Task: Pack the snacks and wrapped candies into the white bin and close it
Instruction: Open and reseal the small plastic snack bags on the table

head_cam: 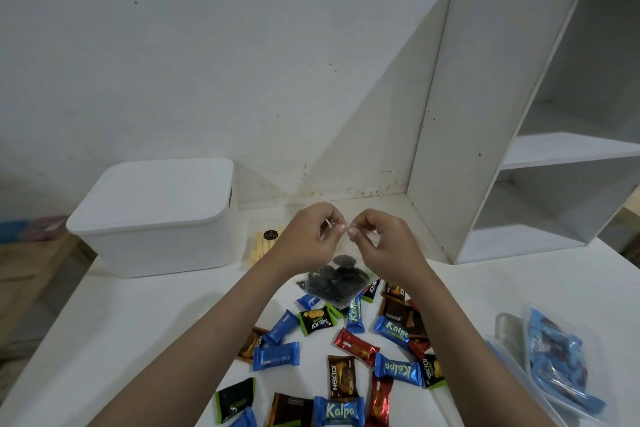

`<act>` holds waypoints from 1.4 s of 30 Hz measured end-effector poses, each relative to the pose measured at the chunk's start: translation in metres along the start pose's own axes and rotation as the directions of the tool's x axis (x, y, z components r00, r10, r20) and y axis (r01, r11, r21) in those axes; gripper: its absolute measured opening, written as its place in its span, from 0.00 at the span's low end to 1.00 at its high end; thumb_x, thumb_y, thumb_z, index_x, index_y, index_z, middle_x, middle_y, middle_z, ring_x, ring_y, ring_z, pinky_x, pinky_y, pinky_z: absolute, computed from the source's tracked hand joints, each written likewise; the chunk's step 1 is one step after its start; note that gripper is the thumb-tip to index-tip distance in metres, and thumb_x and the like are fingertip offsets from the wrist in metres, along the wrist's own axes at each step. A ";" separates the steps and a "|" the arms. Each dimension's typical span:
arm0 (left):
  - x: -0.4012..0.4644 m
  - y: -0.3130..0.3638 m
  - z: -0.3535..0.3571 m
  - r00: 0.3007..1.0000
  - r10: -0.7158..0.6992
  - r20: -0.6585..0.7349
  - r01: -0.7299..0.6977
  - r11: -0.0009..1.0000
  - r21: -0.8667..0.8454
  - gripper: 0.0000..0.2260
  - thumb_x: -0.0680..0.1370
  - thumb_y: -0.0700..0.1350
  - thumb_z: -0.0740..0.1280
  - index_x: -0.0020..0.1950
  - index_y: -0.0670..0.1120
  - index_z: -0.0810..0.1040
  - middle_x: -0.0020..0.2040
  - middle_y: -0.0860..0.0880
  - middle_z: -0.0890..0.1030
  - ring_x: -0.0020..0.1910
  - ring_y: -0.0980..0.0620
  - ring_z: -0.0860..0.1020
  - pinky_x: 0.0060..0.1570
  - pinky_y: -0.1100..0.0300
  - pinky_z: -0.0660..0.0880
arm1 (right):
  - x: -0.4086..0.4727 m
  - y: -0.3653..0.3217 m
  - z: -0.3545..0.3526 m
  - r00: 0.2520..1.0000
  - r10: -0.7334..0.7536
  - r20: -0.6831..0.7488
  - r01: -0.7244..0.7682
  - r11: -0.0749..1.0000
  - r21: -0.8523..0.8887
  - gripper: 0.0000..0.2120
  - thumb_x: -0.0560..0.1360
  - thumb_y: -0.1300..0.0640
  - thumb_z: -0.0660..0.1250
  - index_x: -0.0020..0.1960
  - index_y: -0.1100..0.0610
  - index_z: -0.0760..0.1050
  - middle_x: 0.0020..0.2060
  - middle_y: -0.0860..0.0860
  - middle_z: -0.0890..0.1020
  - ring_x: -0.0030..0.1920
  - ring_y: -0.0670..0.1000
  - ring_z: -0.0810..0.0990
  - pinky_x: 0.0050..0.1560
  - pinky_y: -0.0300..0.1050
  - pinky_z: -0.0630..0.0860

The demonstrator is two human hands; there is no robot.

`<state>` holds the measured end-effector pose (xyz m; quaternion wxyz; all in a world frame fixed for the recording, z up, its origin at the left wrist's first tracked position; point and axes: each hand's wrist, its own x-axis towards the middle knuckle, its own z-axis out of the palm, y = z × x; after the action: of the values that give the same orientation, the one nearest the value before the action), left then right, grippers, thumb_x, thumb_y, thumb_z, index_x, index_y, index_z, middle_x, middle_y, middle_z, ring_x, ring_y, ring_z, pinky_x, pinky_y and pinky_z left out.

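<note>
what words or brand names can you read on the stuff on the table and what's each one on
"Kalpa": blue wrapper at the near edge, and on other blue wrappers.
"Nextar": brown wrapper, green-edged black wrapper, and another at the right.
Dark round sticker on the pale sticks pack: too small to read.
Plain blue, red and dark brown wrappers: print too blurred.
White bin: no text visible.

Left hand point(313, 232), right hand point(377, 236) raised together, fingers curled, pinching.
</note>
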<state>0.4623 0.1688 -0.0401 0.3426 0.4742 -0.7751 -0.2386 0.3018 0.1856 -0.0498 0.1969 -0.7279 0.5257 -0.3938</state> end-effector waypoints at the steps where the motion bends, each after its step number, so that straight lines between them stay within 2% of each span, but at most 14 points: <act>1: 0.000 -0.001 0.001 1.000 0.015 -0.005 -0.015 1.000 0.008 0.02 0.77 0.41 0.65 0.45 0.46 0.76 0.41 0.53 0.76 0.40 0.54 0.74 0.37 0.68 0.69 | 0.000 0.000 0.000 1.000 0.002 -0.001 -0.002 1.000 0.003 0.03 0.75 0.58 0.67 0.43 0.56 0.77 0.36 0.47 0.79 0.40 0.41 0.76 0.41 0.30 0.69; 4: -0.001 -0.003 0.002 0.999 0.031 -0.018 -0.031 0.999 0.015 0.02 0.77 0.40 0.65 0.44 0.46 0.75 0.40 0.54 0.76 0.40 0.53 0.74 0.39 0.64 0.70 | -0.001 0.000 0.001 1.000 0.014 -0.004 -0.014 1.000 0.011 0.04 0.75 0.57 0.68 0.43 0.56 0.78 0.36 0.45 0.79 0.39 0.40 0.76 0.39 0.26 0.69; 8: -0.001 -0.006 0.001 0.999 0.013 -0.031 -0.012 1.000 0.010 0.04 0.77 0.40 0.65 0.44 0.48 0.74 0.39 0.57 0.74 0.38 0.59 0.72 0.37 0.71 0.68 | 0.000 0.002 -0.003 1.000 0.019 0.022 -0.019 0.999 -0.032 0.05 0.75 0.53 0.68 0.45 0.55 0.79 0.38 0.44 0.81 0.41 0.40 0.77 0.42 0.29 0.71; 11: 0.001 -0.008 -0.003 0.998 -0.020 -0.051 0.019 1.000 -0.015 0.04 0.77 0.40 0.65 0.44 0.48 0.74 0.39 0.56 0.75 0.38 0.59 0.72 0.37 0.74 0.67 | 0.001 0.006 -0.011 0.999 0.030 0.042 -0.028 0.998 -0.050 0.02 0.75 0.54 0.68 0.44 0.51 0.78 0.38 0.42 0.80 0.42 0.39 0.77 0.43 0.33 0.71; 18: 0.001 -0.003 -0.005 0.998 -0.063 0.012 0.064 0.997 -0.037 0.04 0.76 0.41 0.66 0.42 0.48 0.75 0.40 0.56 0.76 0.36 0.55 0.73 0.34 0.72 0.69 | -0.002 0.007 -0.013 1.000 0.004 0.028 -0.002 0.998 -0.067 0.04 0.74 0.58 0.68 0.41 0.52 0.78 0.35 0.42 0.79 0.40 0.40 0.77 0.41 0.33 0.72; 22: 0.001 0.000 -0.005 0.998 -0.020 0.052 0.021 0.999 -0.036 0.02 0.75 0.43 0.68 0.45 0.50 0.77 0.43 0.58 0.79 0.39 0.63 0.76 0.38 0.75 0.70 | -0.004 0.006 -0.015 0.999 -0.026 0.034 0.029 0.997 -0.066 0.04 0.74 0.59 0.67 0.40 0.54 0.78 0.34 0.43 0.80 0.39 0.43 0.77 0.42 0.39 0.74; 27: 0.001 0.002 -0.007 0.998 -0.036 0.046 0.041 0.993 -0.108 0.02 0.75 0.44 0.70 0.43 0.50 0.80 0.40 0.58 0.80 0.36 0.63 0.74 0.36 0.75 0.69 | -0.004 0.006 -0.017 0.999 -0.033 0.038 0.034 0.999 -0.039 0.04 0.74 0.58 0.67 0.41 0.53 0.78 0.34 0.42 0.79 0.39 0.40 0.77 0.41 0.30 0.70; 30: 0.002 0.002 -0.009 0.998 -0.045 0.045 0.052 0.985 -0.163 0.01 0.74 0.43 0.71 0.42 0.49 0.81 0.38 0.58 0.80 0.38 0.64 0.75 0.38 0.72 0.68 | -0.005 0.005 -0.018 0.999 -0.036 0.039 0.037 0.999 -0.010 0.05 0.74 0.58 0.67 0.40 0.51 0.77 0.35 0.41 0.79 0.40 0.40 0.77 0.41 0.27 0.69; 33: 0.002 0.003 -0.012 0.996 -0.055 0.064 0.068 0.970 -0.235 0.03 0.71 0.44 0.74 0.40 0.50 0.82 0.36 0.58 0.81 0.38 0.63 0.77 0.40 0.71 0.71 | -0.004 0.002 -0.019 0.997 -0.034 0.063 0.034 0.999 0.004 0.05 0.75 0.58 0.67 0.41 0.50 0.77 0.35 0.41 0.79 0.41 0.40 0.76 0.41 0.27 0.69; 36: 0.003 0.004 -0.015 0.995 -0.059 0.080 0.079 0.957 -0.280 0.04 0.69 0.43 0.76 0.41 0.45 0.84 0.35 0.56 0.82 0.37 0.64 0.78 0.40 0.70 0.72 | -0.003 0.000 -0.020 0.995 -0.049 0.083 0.049 0.999 0.008 0.05 0.75 0.57 0.67 0.41 0.50 0.77 0.35 0.42 0.79 0.40 0.41 0.76 0.41 0.30 0.69; 42: 0.002 0.006 -0.020 0.995 -0.026 0.097 0.045 0.979 -0.199 0.01 0.72 0.43 0.74 0.43 0.47 0.84 0.37 0.56 0.82 0.40 0.64 0.80 0.43 0.72 0.73 | -0.001 -0.005 -0.020 0.992 -0.065 0.107 0.064 0.998 0.016 0.05 0.75 0.58 0.67 0.41 0.50 0.77 0.36 0.42 0.79 0.40 0.41 0.76 0.40 0.32 0.69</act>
<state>0.4731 0.1689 -0.0226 0.3477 0.4393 -0.7537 -0.3436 0.2890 0.1908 -0.0348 0.2164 -0.7634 0.4880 -0.3636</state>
